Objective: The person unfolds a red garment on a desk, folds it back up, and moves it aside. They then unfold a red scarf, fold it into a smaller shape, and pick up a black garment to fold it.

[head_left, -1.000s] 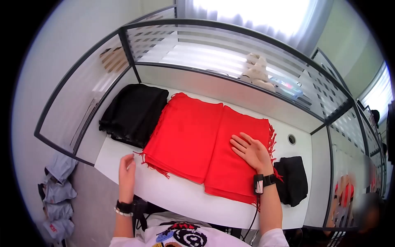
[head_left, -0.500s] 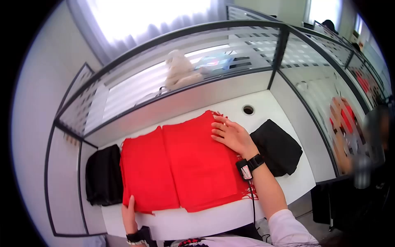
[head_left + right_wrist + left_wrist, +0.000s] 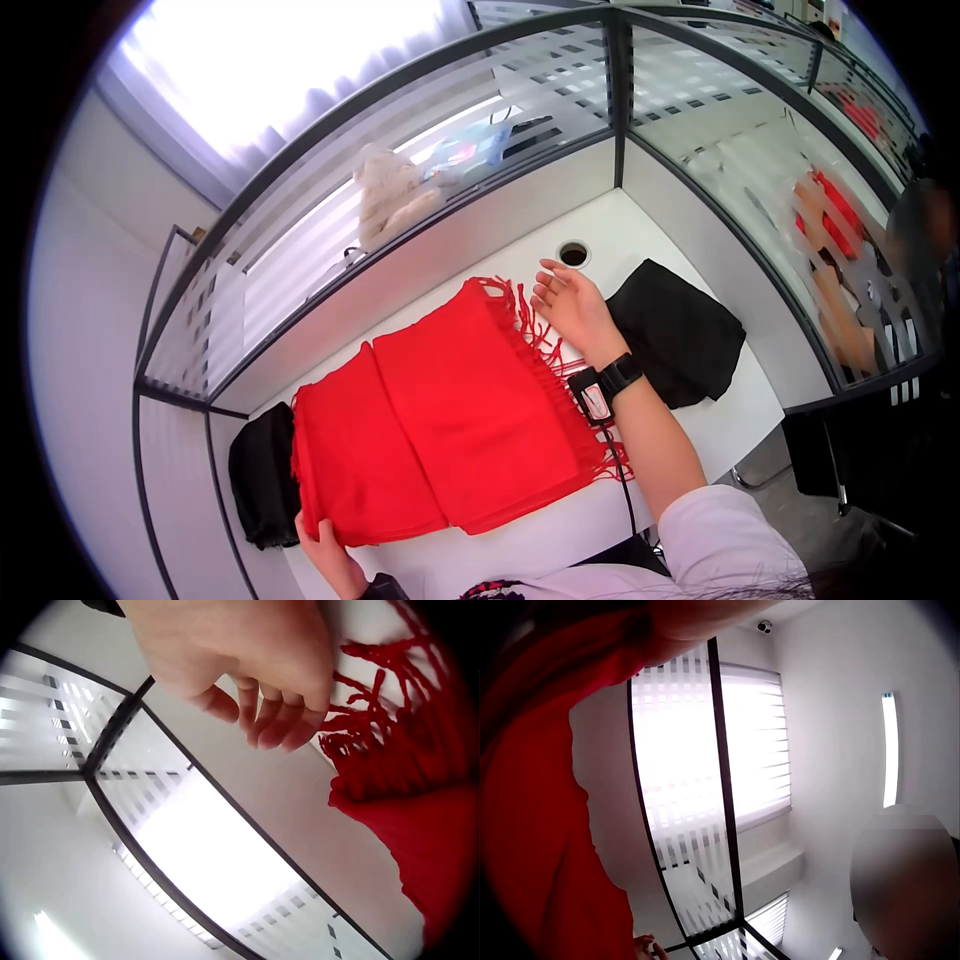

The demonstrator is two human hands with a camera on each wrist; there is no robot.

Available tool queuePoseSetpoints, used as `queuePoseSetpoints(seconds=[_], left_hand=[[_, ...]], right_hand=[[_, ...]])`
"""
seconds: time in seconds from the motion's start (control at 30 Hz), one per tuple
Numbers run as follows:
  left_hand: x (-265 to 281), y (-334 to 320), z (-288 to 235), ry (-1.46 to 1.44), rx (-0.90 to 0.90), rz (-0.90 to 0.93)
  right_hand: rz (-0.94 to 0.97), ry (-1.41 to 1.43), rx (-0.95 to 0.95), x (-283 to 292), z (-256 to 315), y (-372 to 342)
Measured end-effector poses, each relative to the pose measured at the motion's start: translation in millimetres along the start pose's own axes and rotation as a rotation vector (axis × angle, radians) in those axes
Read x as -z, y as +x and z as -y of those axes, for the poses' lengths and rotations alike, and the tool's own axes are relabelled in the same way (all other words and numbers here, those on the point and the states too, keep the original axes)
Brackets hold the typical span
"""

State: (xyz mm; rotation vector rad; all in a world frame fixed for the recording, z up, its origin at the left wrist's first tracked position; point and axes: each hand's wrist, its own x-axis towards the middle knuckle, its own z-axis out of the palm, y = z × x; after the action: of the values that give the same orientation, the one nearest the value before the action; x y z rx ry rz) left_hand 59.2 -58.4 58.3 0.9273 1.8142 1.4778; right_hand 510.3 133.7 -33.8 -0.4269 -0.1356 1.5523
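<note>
A folded red scarf (image 3: 480,410) with fringed ends lies across the white desk, a crease running down its middle. My left hand (image 3: 332,560) pinches its near left corner, thumb over the cloth. In the left wrist view, red cloth covers most of that hand's fingers. My right hand (image 3: 578,308) is just past the scarf's right end, next to the tassels (image 3: 540,345), holding nothing. Its fingers (image 3: 270,724) curl loosely in the right wrist view.
Folded black cloth (image 3: 675,335) lies on the desk at right, and a black bundle (image 3: 262,480) at left. A cable hole (image 3: 573,254) is set into the white desk (image 3: 520,255). Framed partitions (image 3: 500,215) enclose the back and sides. A plush toy (image 3: 390,195) sits behind them.
The head view has swung right. My left hand has gone from beside the scarf to its near left corner. My right hand has moved off the cloth to beyond the fringe.
</note>
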Motion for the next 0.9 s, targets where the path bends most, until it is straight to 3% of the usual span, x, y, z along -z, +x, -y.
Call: queuePoseSetpoints(seconds=[0.1, 0.27, 0.33, 0.37, 0.43, 0.47, 0.5, 0.53, 0.57, 0.6, 0.67, 0.77, 0.83, 0.9], left_hand=[[-16.9, -1.1, -21.6, 0.15, -0.252, 0.035], [-70.5, -16.1, -61.6, 0.125, -0.34, 0.057], [-93.2, -22.9, -74.1, 0.265, -0.496, 0.057], [-109.3, -38.5, -83.8, 0.386, -0.65, 0.155], [-123.1, -57.0, -95.4, 0.362, -0.621, 0.264], [-135.7, -75.9, -93.9, 0.612, -0.875, 0.512], [-146.9, -85.9, -92.9, 0.657, -0.95, 0.64], [-148.8, -88.1, -94.2, 0.672, -0.919, 0.648], [-171.4, -101.1, -79.9, 0.611, -0.911, 0.837], [-180.1, -106.9, -67.7, 0.631, -0.857, 0.912], [-192.3, -113.9, -42.4, 0.664, -0.876, 0.986], [-192.4, -121.8, -33.8, 0.7, -0.959, 0.925], [-190.7, -112.1, -38.9, 0.607, -0.907, 0.882], [-191.8, -104.6, -53.0, 0.552, -0.855, 0.726]], right_hand=[[0.002, 0.002, -0.009, -1.7, -1.7, 0.9], [-0.011, 0.001, -0.011, 0.1, -0.3, 2.6], [-0.012, 0.003, -0.004, 0.7, -1.2, 0.4], [-0.013, 0.001, 0.002, -0.5, -0.2, 1.7], [0.003, 0.005, 0.003, 0.4, 0.6, 3.0], [0.014, 0.012, 0.003, 2.6, 0.7, 2.6], [0.012, -0.001, 0.007, 0.5, 1.6, 1.7], [0.012, -0.001, 0.007, -3.8, 3.3, 2.0], [0.0, -0.011, 0.008, -3.5, 1.4, -1.1], [0.001, -0.024, 0.014, -4.0, 1.9, 0.1], [-0.013, -0.022, 0.013, -0.2, 2.9, 2.5], [-0.015, -0.042, 0.011, -2.4, 1.4, 1.6], [-0.028, -0.034, 0.013, -4.7, -1.7, 2.4], [-0.012, -0.049, 0.008, -2.3, 2.0, 3.5]])
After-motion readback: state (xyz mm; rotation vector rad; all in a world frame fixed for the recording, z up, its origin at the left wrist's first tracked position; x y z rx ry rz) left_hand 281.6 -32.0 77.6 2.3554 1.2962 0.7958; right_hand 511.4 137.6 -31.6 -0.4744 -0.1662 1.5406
